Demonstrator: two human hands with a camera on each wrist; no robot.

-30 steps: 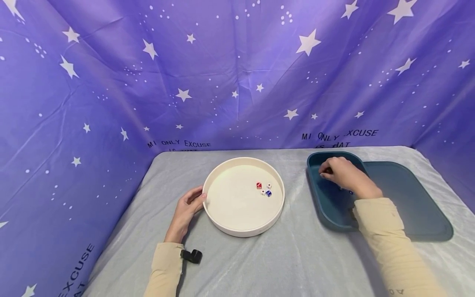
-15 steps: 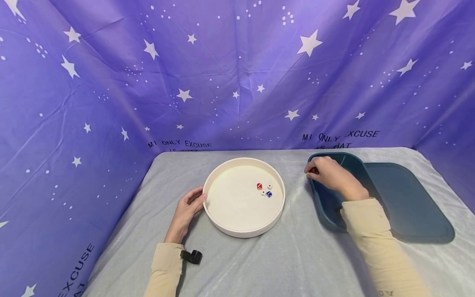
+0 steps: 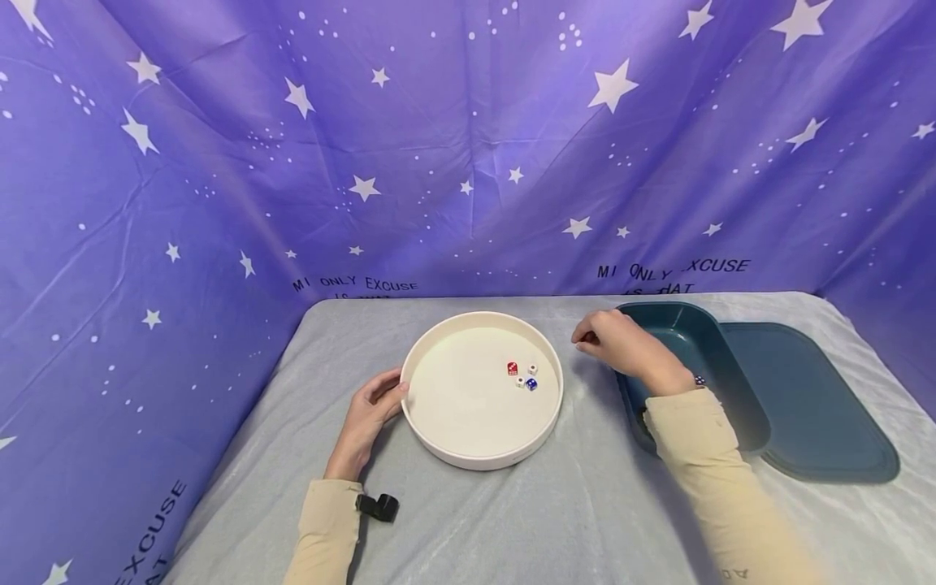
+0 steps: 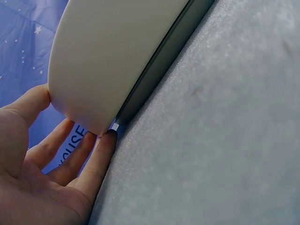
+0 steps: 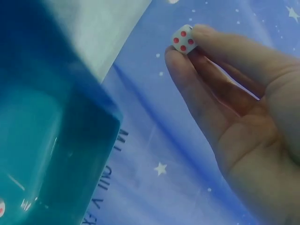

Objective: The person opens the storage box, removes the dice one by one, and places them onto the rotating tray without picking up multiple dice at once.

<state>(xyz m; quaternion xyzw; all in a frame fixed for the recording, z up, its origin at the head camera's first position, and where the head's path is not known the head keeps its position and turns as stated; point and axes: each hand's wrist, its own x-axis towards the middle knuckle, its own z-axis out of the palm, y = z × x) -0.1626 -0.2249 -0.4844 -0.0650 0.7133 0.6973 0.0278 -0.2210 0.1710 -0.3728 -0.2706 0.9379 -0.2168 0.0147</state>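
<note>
A round cream tray [image 3: 478,461] sits mid-table. My left hand [image 3: 368,413] holds its left side, thumb at the rim and fingertips against the outer wall and lower edge, as the left wrist view shows. Inside the tray, toward the right, lie a red die [image 3: 513,369], two white dice [image 3: 532,370] and a blue die [image 3: 531,384]. My right hand [image 3: 630,348] hovers between the tray and a teal bin [image 3: 731,382]. Between thumb and fingertips it pinches a white die [image 5: 183,40] with red pips, visible in the right wrist view.
A dark blue die [image 3: 699,380] shows in the bin beside my right wrist, which hides part of the inside. To the right, a flat teal lid [image 3: 826,406] lies partly behind the bin. A starry purple curtain [image 3: 468,146] hangs behind the grey cloth table [image 3: 578,504].
My right hand has come out of the bin and moved left over its edge toward the tray. The left hand and the dice in the tray have stayed put.
</note>
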